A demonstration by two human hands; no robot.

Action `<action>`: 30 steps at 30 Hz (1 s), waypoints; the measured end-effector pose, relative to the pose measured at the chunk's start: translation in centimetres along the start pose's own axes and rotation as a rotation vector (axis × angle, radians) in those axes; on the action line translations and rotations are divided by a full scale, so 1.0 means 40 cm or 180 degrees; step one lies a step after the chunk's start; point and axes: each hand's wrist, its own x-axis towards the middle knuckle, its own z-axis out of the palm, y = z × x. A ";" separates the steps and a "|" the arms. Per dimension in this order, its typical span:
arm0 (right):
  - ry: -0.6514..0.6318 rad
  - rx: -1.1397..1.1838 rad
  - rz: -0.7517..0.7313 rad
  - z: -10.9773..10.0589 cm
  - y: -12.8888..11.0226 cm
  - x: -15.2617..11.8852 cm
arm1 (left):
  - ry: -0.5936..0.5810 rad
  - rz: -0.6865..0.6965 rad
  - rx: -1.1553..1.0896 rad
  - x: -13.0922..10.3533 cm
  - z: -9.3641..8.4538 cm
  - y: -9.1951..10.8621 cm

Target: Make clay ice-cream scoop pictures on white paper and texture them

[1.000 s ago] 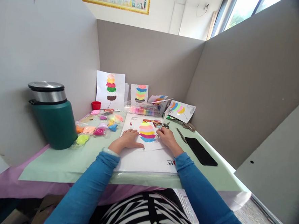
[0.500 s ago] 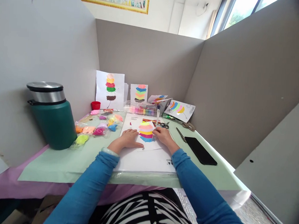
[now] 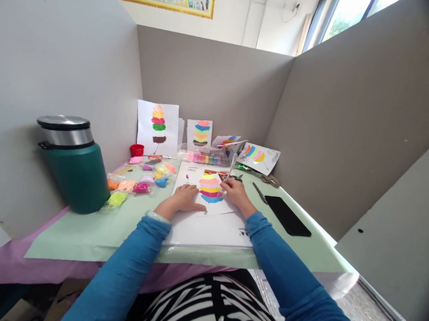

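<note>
My right hand [image 3: 234, 189] is closed around a fork [image 3: 232, 167], its handle up and its tines down at the right edge of the coloured bands. Those bands of clay [image 3: 210, 189], yellow, pink, orange, magenta and blue from top to bottom, lie on a small white sheet [image 3: 217, 208]. Flat on the left side of that sheet rests my left hand [image 3: 186, 199], thumb stretched to the right and fingers apart. Larger white papers [image 3: 203, 232] lie under both. Whether the tines press into the clay is too small to tell.
A green flask [image 3: 74, 171] stands at the left, near bagged clay lumps [image 3: 142, 188] and a red cup [image 3: 137, 150]. Finished pictures [image 3: 158, 128] lean at the back. Scissors [image 3: 237, 177], a knife [image 3: 259, 193] and a black phone [image 3: 287, 216] lie to the right.
The fork has tilted, its handle leaning further right, and its tines have shifted slightly left over the lower bands. My right hand has turned a little with it; my left hand stays put.
</note>
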 end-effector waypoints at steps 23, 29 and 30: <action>0.0001 -0.0319 -0.0112 0.017 -0.021 -0.017 | 0.0027 0.0012 -0.0008 0.004 0.006 -0.004; -0.0224 -0.0405 -0.0229 0.029 -0.038 -0.032 | 0.0004 0.0008 -0.0032 0.002 0.005 -0.003; -0.0204 -0.0473 -0.0217 0.029 -0.038 -0.030 | 0.0005 0.0007 -0.0037 0.003 0.005 -0.004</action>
